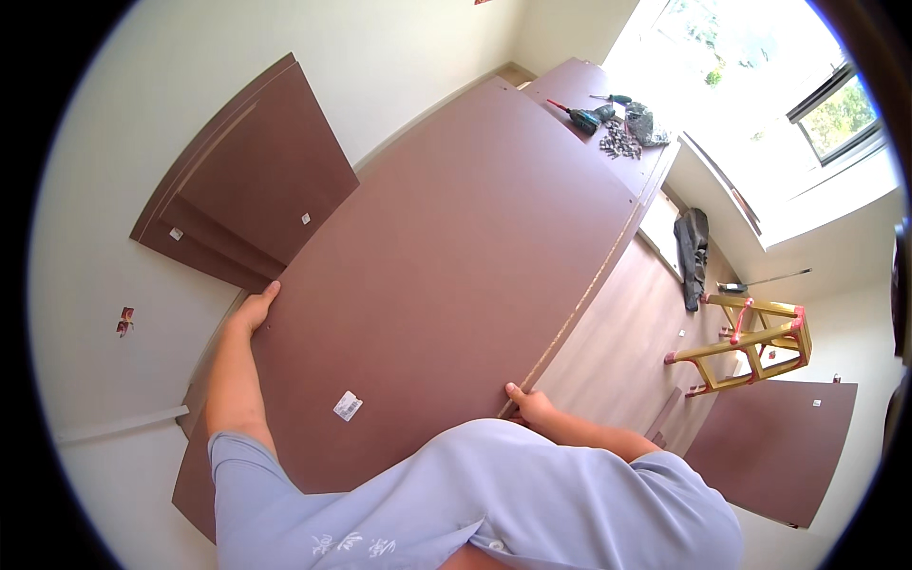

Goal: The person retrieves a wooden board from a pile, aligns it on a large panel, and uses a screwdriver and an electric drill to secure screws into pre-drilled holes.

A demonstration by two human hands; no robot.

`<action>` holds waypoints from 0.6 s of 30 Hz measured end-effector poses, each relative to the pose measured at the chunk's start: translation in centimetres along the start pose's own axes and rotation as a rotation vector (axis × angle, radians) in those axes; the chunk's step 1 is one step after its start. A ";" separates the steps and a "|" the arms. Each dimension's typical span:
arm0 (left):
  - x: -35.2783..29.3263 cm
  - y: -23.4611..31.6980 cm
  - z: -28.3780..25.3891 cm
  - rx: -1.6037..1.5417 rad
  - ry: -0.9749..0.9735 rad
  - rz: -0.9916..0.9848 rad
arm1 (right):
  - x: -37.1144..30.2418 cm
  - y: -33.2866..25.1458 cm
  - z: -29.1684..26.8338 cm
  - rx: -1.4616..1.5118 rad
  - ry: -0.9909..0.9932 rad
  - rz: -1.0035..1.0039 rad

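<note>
A large brown furniture panel (427, 218) lies broad face up in front of me, with a white label (348, 406) near its close end. My left hand (255, 306) grips its left edge, thumb on the face and fingers hidden below. At the right edge, where raw chipboard shows, my right hand (529, 404) has its thumb on top and its other fingers curled under. The panel's far part overlaps or meets another brown panel (570, 85); I cannot tell which.
On the far panel sit a power drill (591, 118), a screwdriver (613, 99), loose fittings (621, 142) and a plastic bag (648, 123). Brown panels (275, 142) lean on the left wall. To the right are a yellow stepladder (750, 342), a black bag (693, 252) and another panel (774, 446).
</note>
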State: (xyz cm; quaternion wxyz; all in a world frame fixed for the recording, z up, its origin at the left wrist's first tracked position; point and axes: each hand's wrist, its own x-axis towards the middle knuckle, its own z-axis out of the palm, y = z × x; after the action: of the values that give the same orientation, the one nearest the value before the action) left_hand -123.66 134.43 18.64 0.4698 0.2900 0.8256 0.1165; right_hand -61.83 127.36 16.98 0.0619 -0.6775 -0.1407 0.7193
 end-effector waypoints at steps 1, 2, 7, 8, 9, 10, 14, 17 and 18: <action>0.6 -0.2 0.1 0.015 0.023 -0.017 | -1.2 -0.4 0.4 0.021 -0.003 -0.001; 1.3 -0.1 0.3 0.042 0.043 -0.017 | -0.4 -0.3 -0.1 -0.022 -0.002 -0.018; 2.9 -1.7 0.9 0.082 0.100 -0.008 | 0.8 0.4 -0.5 -0.150 0.039 -0.039; 2.9 -1.2 1.1 0.099 0.101 0.000 | 1.4 0.7 -0.7 -0.174 0.059 -0.053; 2.6 -0.5 1.3 0.119 0.102 0.005 | 2.2 1.3 -1.0 -0.197 0.076 -0.064; 2.5 0.0 1.5 0.138 0.104 0.011 | 2.9 1.8 -1.3 -0.220 0.094 -0.075; 3.6 -3.0 1.8 0.172 0.190 0.070 | 1.5 0.4 -0.3 -0.217 0.066 -0.063; 1.6 0.1 2.7 0.301 0.166 0.034 | 1.0 0.4 -0.3 -0.231 0.066 -0.032; 0.9 0.8 3.1 0.325 0.166 0.016 | 1.2 0.4 -0.4 -0.273 0.076 -0.024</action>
State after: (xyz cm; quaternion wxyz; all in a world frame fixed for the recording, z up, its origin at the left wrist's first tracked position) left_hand -121.13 135.36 16.71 0.3459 0.3581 0.8672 0.0089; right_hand -61.45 127.40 15.70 -0.0170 -0.7046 -0.2429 0.6665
